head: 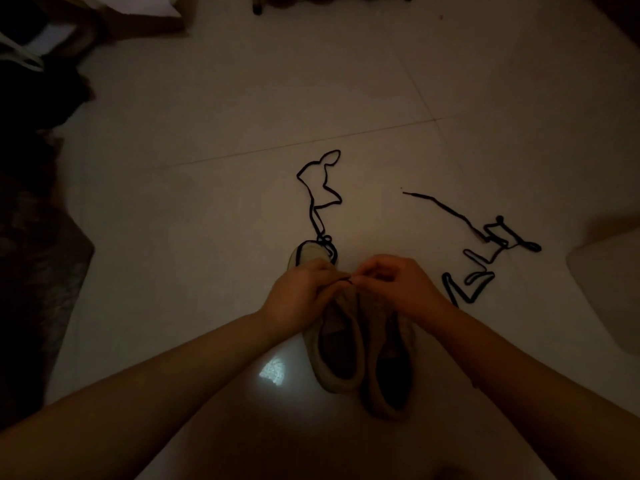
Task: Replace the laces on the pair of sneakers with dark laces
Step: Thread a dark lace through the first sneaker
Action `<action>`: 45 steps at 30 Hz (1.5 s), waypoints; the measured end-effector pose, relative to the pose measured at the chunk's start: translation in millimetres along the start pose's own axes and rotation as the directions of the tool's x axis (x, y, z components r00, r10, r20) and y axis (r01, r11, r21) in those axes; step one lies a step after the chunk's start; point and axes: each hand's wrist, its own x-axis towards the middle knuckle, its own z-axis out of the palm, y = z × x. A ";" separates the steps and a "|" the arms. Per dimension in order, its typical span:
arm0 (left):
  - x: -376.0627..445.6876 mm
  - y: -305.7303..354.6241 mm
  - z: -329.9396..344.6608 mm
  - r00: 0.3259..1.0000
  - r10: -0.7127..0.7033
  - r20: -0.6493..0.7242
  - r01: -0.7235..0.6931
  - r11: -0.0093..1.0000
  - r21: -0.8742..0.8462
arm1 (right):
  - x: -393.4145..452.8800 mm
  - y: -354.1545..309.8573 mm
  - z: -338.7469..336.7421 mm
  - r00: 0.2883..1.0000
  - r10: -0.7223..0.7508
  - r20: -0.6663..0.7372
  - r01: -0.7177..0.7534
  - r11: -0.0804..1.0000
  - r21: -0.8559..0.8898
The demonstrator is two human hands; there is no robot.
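Both hands meet over the front of a pair of sneakers (346, 341) on a pale tiled floor (242, 133) in a dim room. The left hand (298, 292) rests curled on the upper of the left sneaker (332, 327), fingertips pinching a dark lace (313, 199). The right hand (394, 285), just beside it, has its fingers bent inward and pinches the same lace's end between the two hands.

The sneakers lie side by side and touching, their long axes running away from the person, heels nearest the body and toes beyond the hands. The right sneaker (388, 368) sits slightly nearer the person.

Beyond the left hand, the held lace trails from the toe across the floor in loose loops. Out past the right hand, a second dark lace (491, 244) lies loose in zigzag folds, apart from the shoes. A bright reflection (273, 372) shines on the tile beneath the left wrist. Farther left lie dark, indistinct shapes; at far right, a pale object (606, 282).
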 end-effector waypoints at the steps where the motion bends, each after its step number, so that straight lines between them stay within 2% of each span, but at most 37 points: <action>1: 0.7 0.3 0.0 1.000 -0.003 -0.015 0.003 1.000 -0.005 | -0.7 -3.7 1.2 1.000 0.009 0.004 -0.009 0.996 0.089; 3: 1.6 -0.4 -0.4 0.997 0.001 -0.076 0.000 1.000 0.015 | -2.4 -8.4 3.3 1.000 0.013 0.020 -0.017 0.980 0.197; 4: 2.0 -0.9 -1.3 0.994 0.000 -0.105 0.001 1.000 0.005 | -3.0 -9.6 3.9 1.000 -0.002 0.009 0.001 0.981 0.192; 8: 3.0 -0.9 -4.3 0.986 -0.054 -0.159 0.034 0.991 -0.128 | 1.0 -8.3 7.0 0.987 -0.117 -0.109 0.114 0.993 -0.028; 11: 2.7 1.3 -2.7 0.979 -0.076 -0.190 0.040 0.982 -0.185 | 6.2 -5.3 13.6 0.983 -0.165 -0.079 0.146 0.968 -0.204; 13: 0.8 1.8 -0.6 0.970 -0.088 -0.227 0.039 0.977 -0.212 | 7.9 -6.2 19.7 0.977 -0.194 -0.092 0.167 0.955 -0.245; 17: -0.8 1.3 0.6 0.951 -0.132 -0.281 0.061 0.967 -0.248 | 9.6 -12.4 30.8 0.968 -0.232 -0.094 0.207 0.953 -0.220; 20: -0.9 0.8 1.0 0.943 -0.153 -0.296 0.082 0.968 -0.238 | 11.6 -16.3 36.3 0.967 -0.237 -0.094 0.226 0.968 -0.110; 23: -1.0 3.5 2.7 0.946 -0.183 -0.269 0.108 0.957 -0.270 | 10.4 -20.6 38.9 0.967 -0.226 -0.119 0.222 0.974 -0.041; 28: -2.7 -2.1 9.1 0.959 -0.186 -0.212 0.130 0.959 -0.253 | 13.4 -17.9 41.8 0.959 -0.234 -0.158 0.223 0.971 -0.081; 30: -6.7 -6.4 9.8 0.946 -0.232 -0.227 0.177 0.955 -0.238 | 15.6 -17.9 43.1 0.952 -0.237 -0.192 0.225 0.971 -0.083; 32: -15.5 -7.5 11.7 0.905 -0.341 -0.255 0.303 0.937 -0.176 | 17.1 -19.0 44.8 0.951 -0.227 -0.211 0.217 0.974 -0.071; 35: -24.6 -7.7 23.8 0.846 -0.506 -0.169 0.491 0.862 -0.125 | 15.0 -24.8 45.4 0.975 -0.120 -0.187 0.128 0.991 0.034; 39: -8.2 -18.1 44.2 0.803 -0.595 -0.036 0.575 0.789 -0.218 | 10.8 -32.3 49.4 0.999 -0.003 -0.048 0.013 0.979 0.203; 40: -3.7 -19.0 45.8 0.785 -0.620 -0.011 0.598 0.762 -0.249 | 10.4 -32.7 51.3 0.998 0.060 -0.005 -0.056 0.950 0.307; 42: 0.6 -20.6 48.7 0.778 -0.628 0.003 0.610 0.755 -0.240 | 10.2 -34.4 53.5 0.973 0.208 0.101 -0.230 0.821 0.523; 45: -0.6 -20.2 48.7 0.763 -0.646 -0.016 0.624 0.743 -0.242 | 11.3 -35.0 46.0 0.938 0.259 0.231 -0.347 0.676 0.651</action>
